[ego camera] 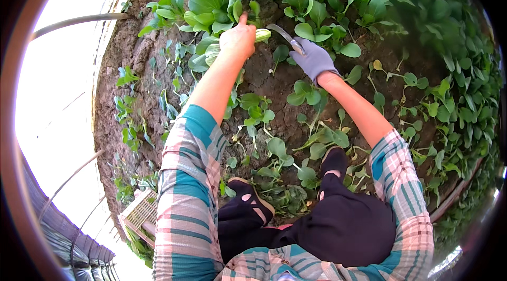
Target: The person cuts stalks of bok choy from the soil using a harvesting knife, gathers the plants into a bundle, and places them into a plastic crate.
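My left hand (239, 39) is bare and closed around a bok choy plant (262, 35). The plant lies crosswise in the grip, with its pale stem base to the right and its leaves to the left. One finger extends towards the leaves of standing bok choy (210, 6). In a grey glove, my right hand (313, 58) grips a small sickle (286, 37). Its curved blade points up and left, and its tip is close to the held stem base, apparently just apart. The glove hides most of the sickle's handle.
Dense leafy greens (471, 83) cover the right side and the top. Loose leaves (277, 148) lie on the soil around my shoes (334, 160). A plastic crate (138, 211) with greens beside it stands at lower left. Curved poles (79, 23) rise along the bed's left edge.
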`<action>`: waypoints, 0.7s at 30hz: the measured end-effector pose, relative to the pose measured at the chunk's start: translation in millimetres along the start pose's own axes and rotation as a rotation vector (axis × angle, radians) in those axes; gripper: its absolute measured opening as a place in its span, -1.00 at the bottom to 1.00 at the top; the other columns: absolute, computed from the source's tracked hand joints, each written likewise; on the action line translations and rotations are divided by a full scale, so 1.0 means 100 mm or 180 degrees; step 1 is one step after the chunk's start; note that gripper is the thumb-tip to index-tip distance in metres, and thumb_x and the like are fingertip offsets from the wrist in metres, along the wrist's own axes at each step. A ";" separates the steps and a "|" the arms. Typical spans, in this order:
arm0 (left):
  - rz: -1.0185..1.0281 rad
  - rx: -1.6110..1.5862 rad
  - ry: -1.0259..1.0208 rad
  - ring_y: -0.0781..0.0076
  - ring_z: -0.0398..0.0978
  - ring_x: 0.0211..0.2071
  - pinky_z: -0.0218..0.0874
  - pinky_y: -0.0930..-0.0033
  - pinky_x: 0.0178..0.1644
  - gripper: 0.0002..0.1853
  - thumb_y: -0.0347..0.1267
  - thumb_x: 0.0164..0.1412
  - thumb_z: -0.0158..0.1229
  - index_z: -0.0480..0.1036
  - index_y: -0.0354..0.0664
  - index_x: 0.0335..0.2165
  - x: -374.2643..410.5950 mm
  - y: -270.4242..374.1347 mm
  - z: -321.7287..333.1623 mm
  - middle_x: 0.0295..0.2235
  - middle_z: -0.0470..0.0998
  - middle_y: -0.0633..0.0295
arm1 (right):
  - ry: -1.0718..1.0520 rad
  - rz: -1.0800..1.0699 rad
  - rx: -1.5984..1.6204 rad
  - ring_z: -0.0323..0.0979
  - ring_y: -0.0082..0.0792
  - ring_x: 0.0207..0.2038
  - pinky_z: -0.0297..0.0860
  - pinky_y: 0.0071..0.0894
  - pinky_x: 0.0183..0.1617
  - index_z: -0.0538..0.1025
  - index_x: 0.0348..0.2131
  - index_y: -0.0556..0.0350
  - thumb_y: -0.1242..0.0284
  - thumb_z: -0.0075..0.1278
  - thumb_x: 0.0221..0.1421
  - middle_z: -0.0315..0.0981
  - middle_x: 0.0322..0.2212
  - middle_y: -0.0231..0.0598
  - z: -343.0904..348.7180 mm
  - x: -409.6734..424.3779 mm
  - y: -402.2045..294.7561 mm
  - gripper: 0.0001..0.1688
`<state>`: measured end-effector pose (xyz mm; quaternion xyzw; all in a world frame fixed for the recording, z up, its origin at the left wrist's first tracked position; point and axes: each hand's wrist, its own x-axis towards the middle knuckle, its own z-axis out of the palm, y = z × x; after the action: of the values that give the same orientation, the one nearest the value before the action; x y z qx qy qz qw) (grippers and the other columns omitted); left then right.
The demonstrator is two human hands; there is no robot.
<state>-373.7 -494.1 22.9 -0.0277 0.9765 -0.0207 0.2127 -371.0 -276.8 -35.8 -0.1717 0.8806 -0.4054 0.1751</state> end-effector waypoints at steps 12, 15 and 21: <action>-0.0083 -0.0056 0.0513 0.18 0.59 -0.29 0.44 0.24 -0.24 -0.48 -0.48 -0.19 0.31 0.40 -0.13 -0.14 -0.26 -0.04 0.33 0.20 0.17 0.12 | -0.0442 0.0093 -0.0596 0.40 0.11 -0.11 0.34 0.03 -0.10 0.21 0.14 -0.26 0.28 -0.07 0.12 0.42 -0.13 0.01 0.27 0.45 -0.01 -0.41; -0.0125 -0.0034 0.0483 0.19 0.59 -0.30 0.44 0.24 -0.25 -0.45 -0.48 -0.20 0.32 0.39 -0.14 -0.12 -0.27 -0.06 0.36 0.19 0.17 0.13 | -0.0520 0.0082 -0.0570 0.40 0.12 -0.10 0.34 0.03 -0.09 0.20 0.15 -0.28 0.28 -0.08 0.12 0.41 -0.12 0.01 0.28 0.46 -0.02 -0.41; -0.0207 -0.0011 0.0479 0.19 0.59 -0.29 0.44 0.24 -0.24 -0.42 -0.49 -0.20 0.31 0.38 -0.14 -0.09 -0.29 -0.06 0.35 0.18 0.18 0.14 | -0.0660 0.0300 -0.0483 0.41 0.12 -0.15 0.35 -0.02 -0.10 0.25 0.13 -0.29 0.30 -0.07 0.12 0.46 -0.21 0.03 0.33 0.45 -0.11 -0.44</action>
<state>-332.3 -499.3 3.5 -0.0582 0.9883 -0.0279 0.1379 -394.1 -325.2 -55.4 -0.1838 0.8930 -0.3091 0.2706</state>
